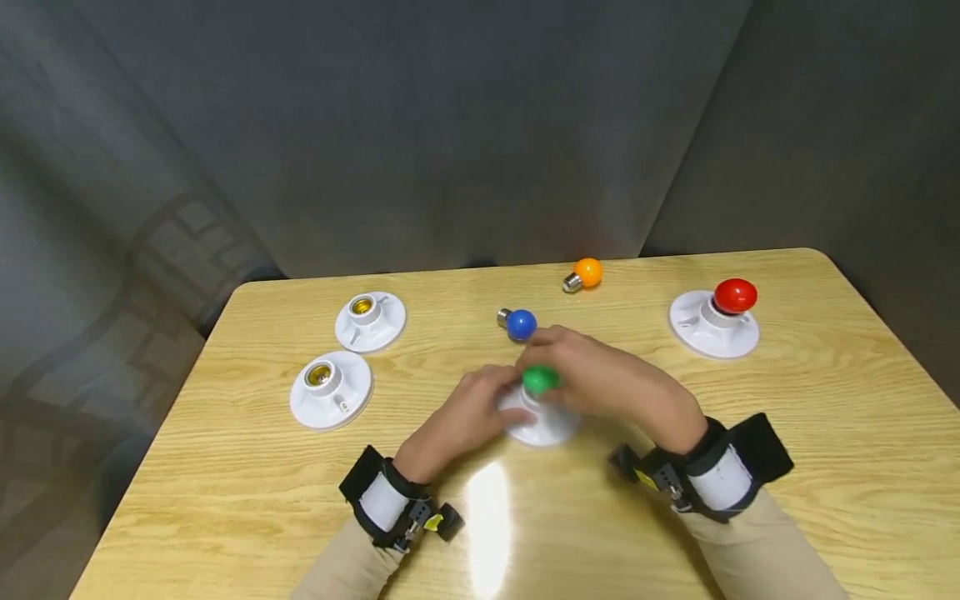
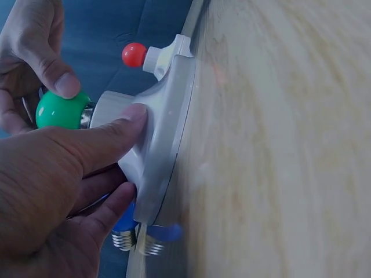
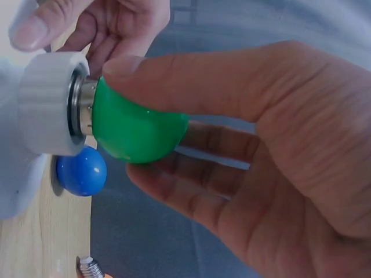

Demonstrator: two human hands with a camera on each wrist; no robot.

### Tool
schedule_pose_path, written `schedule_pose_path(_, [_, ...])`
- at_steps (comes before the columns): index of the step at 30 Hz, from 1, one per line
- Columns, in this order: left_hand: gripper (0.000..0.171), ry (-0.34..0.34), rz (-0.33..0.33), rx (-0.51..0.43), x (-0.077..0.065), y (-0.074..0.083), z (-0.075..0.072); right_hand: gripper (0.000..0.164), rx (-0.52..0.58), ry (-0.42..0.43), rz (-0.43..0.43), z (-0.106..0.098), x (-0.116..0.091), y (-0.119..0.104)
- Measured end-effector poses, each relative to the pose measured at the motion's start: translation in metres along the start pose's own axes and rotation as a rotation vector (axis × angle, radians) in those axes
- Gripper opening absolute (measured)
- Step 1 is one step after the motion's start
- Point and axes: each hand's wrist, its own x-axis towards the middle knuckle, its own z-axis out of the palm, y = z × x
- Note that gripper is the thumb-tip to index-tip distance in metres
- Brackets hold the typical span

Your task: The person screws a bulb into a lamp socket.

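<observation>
My right hand point(image 1: 592, 371) pinches a green light bulb point(image 3: 136, 124) between thumb and fingers. The bulb's metal screw base sits partly inside the collar of a white lamp socket point(image 3: 52, 104), with a strip of metal still showing. With my left hand point(image 1: 468, 408) I grip the round base of that socket, thumb on its upper side and fingers at its edge, as the left wrist view shows. Just beyond the hands a blue bulb point(image 1: 521, 324) lies on its side on the table.
An orange bulb point(image 1: 588, 272) lies near the table's back edge. To the right, a red bulb point(image 1: 735, 296) stands in a white socket point(image 1: 708, 337). Two bulbless sockets, one farther back point(image 1: 386, 325) and one nearer point(image 1: 352, 392), are at the left. A grey curtain point(image 1: 450, 133) hangs behind.
</observation>
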Motion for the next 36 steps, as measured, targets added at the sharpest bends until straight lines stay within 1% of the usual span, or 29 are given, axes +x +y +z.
schedule_pose_path(4, [0.04, 0.014, -0.001, -0.014, 0.0, -0.002, 0.001, 0.023, -0.051, 0.023, 0.016, 0.002, 0.001, -0.002])
schedule_pose_path(7, [0.036, 0.017, -0.004, -0.033, 0.0, -0.003, 0.002, 0.022, -0.065, 0.03, 0.028, 0.002, 0.002, -0.004])
schedule_pose_path(11, [0.033, 0.031, 0.008, -0.043, -0.001, -0.005, 0.002, 0.028, -0.052, -0.018, 0.059, -0.001, 0.0, -0.007])
schedule_pose_path(14, [0.032, 0.034, 0.016, -0.048, -0.001, -0.005, 0.002, 0.028, -0.029, -0.049, 0.061, -0.005, -0.002, -0.009])
schedule_pose_path(15, [0.034, 0.031, 0.016, -0.047, -0.001, -0.006, 0.002, 0.025, -0.026, -0.05, 0.057, -0.005, -0.003, -0.009])
schedule_pose_path(18, [0.039, 0.024, 0.009, -0.039, 0.0, -0.006, 0.001, 0.012, -0.027, -0.026, 0.055, -0.005, -0.002, -0.007])
schedule_pose_path(20, [0.042, 0.019, 0.005, -0.032, 0.0, -0.006, 0.001, 0.009, -0.037, -0.004, 0.072, -0.005, -0.002, -0.007])
schedule_pose_path(23, [0.043, 0.018, 0.006, -0.028, 0.001, -0.005, 0.001, 0.015, -0.065, 0.027, 0.105, -0.002, 0.0, -0.006])
schedule_pose_path(26, [0.04, 0.022, 0.007, -0.034, 0.001, -0.005, 0.001, 0.022, -0.086, 0.059, 0.149, 0.001, 0.003, -0.006])
schedule_pose_path(29, [0.037, 0.026, 0.004, -0.037, 0.001, -0.004, 0.001, 0.026, -0.104, 0.052, 0.205, 0.002, 0.004, -0.009])
schedule_pose_path(30, [0.037, 0.026, 0.001, -0.039, 0.001, -0.004, 0.001, 0.023, -0.108, 0.041, 0.215, 0.001, 0.003, -0.01])
schedule_pose_path(31, [0.038, 0.027, 0.003, -0.039, 0.001, -0.004, 0.001, 0.018, -0.101, 0.023, 0.218, 0.0, 0.003, -0.011])
schedule_pose_path(34, [0.038, 0.027, 0.008, -0.041, 0.001, -0.004, 0.001, 0.006, -0.082, -0.022, 0.167, -0.003, 0.0, -0.014])
schedule_pose_path(36, [0.039, 0.026, 0.007, -0.041, 0.001, -0.004, 0.001, 0.008, -0.068, -0.03, 0.129, -0.004, -0.001, -0.013])
